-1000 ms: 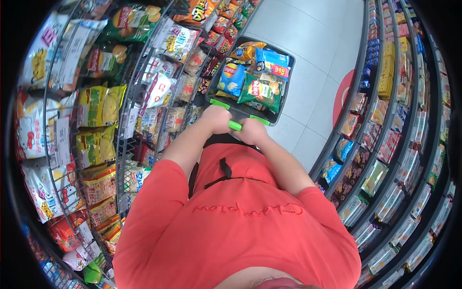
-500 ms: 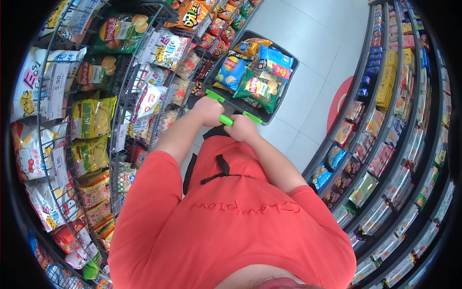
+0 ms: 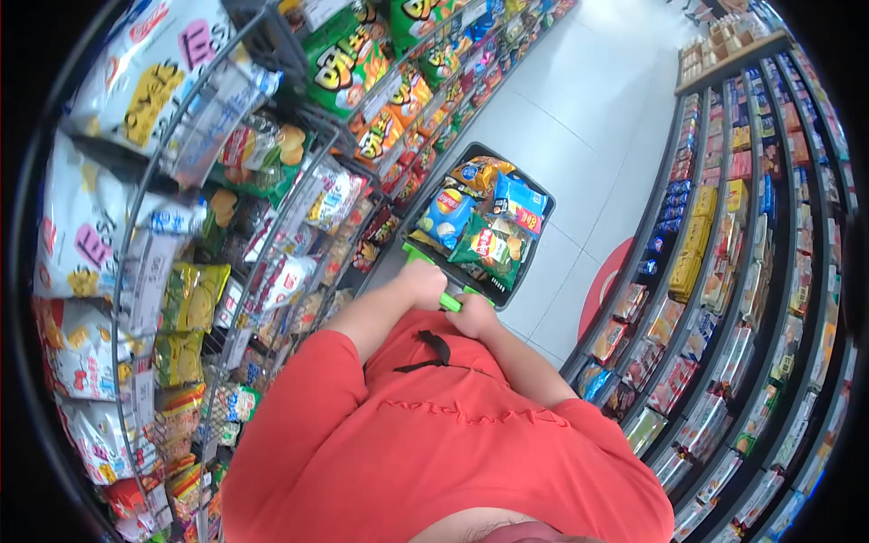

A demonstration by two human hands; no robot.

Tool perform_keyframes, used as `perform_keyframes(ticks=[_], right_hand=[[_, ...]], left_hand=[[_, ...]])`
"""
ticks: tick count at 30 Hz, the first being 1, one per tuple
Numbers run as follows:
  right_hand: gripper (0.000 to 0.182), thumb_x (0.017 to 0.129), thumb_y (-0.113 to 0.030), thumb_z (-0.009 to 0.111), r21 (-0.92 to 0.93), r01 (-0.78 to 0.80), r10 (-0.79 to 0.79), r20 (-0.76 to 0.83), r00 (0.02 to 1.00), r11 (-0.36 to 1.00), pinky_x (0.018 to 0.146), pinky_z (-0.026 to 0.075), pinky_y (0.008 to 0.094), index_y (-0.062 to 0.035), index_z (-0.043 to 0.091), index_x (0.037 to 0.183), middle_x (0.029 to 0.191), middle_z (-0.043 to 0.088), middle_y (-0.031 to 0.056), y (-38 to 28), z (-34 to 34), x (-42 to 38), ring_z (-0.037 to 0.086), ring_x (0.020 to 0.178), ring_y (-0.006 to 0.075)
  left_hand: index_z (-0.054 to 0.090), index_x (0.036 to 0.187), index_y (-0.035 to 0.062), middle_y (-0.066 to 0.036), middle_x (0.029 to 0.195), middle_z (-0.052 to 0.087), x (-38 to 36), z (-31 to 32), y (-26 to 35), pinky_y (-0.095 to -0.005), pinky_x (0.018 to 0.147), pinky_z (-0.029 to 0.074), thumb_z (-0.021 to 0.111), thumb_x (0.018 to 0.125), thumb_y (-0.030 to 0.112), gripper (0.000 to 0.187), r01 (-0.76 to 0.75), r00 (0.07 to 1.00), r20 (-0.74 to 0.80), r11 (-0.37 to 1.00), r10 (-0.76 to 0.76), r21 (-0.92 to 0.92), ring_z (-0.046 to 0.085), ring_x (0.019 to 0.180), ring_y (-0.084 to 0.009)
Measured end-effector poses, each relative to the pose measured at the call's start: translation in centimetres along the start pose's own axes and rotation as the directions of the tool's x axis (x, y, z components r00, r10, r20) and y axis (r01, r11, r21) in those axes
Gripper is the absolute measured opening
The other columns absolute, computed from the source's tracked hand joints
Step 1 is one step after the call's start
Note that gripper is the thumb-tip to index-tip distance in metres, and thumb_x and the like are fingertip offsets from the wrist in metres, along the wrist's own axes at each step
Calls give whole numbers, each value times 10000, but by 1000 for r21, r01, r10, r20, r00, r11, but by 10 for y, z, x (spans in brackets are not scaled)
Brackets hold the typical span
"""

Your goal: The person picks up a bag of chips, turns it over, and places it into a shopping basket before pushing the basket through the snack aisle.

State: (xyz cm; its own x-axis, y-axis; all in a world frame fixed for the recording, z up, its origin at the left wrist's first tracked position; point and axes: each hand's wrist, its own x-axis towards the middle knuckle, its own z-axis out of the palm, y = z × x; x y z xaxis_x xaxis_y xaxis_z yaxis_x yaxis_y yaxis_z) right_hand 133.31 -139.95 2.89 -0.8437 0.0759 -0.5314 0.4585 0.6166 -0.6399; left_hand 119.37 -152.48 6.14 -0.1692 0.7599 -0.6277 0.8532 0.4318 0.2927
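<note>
Both hands are closed round the green handle (image 3: 450, 302) of a dark shopping basket (image 3: 528, 274). My left hand (image 3: 424, 283) grips the handle's left part, and my right hand (image 3: 472, 316) grips it a little to the right. Inside the basket, beyond my hands, lie a blue Lay's bag (image 3: 446, 217), a green Lay's bag (image 3: 490, 246), a blue snack bag with a red corner (image 3: 520, 203) and an orange bag (image 3: 482, 172).
Wire racks of snack bags (image 3: 190, 290) rise close on the left. Long curved shelves of packaged goods (image 3: 715, 271) line the right side. Pale floor tiles (image 3: 579, 136) run between them, with a red floor marking (image 3: 599, 291) near the right shelves.
The basket and both hands sit lower in the view. More of the aisle ahead shows, the left racks look closer, and a wooden-edged shelf has appeared at the upper right. Both hands keep their grip.
</note>
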Motion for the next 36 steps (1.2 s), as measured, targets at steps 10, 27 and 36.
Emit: perform_keyframes(ticks=[10,27,36], right_hand=[[331,742,-381,689,-63,-20,17,-43,999,998,775,542,473,-88,739,889,863,701,208,33,-82,47,675,839,392],[383,762,-397,690,-33,29,-25,93,995,999,836,545,472,-96,756,988,944,715,225,79,-265,174,695,899,386],[401,745,-381,689,-36,48,-46,62,997,998,847,548,464,-78,762,997,955,713,230,94,-335,241,695,913,387]], left_hand=[[766,850,67,-170,936,741,73,-72,-2,-439,807,574,624,767,341,320,-5,1000,10,1000,6,-9,723,908,-325],[758,843,100,-161,903,728,225,-203,-39,-466,779,559,609,782,439,375,80,997,-13,997,-79,18,707,882,-338],[766,800,106,-156,871,732,289,-268,-64,-450,764,565,628,760,426,351,105,989,-101,994,-106,-11,711,848,-340]])
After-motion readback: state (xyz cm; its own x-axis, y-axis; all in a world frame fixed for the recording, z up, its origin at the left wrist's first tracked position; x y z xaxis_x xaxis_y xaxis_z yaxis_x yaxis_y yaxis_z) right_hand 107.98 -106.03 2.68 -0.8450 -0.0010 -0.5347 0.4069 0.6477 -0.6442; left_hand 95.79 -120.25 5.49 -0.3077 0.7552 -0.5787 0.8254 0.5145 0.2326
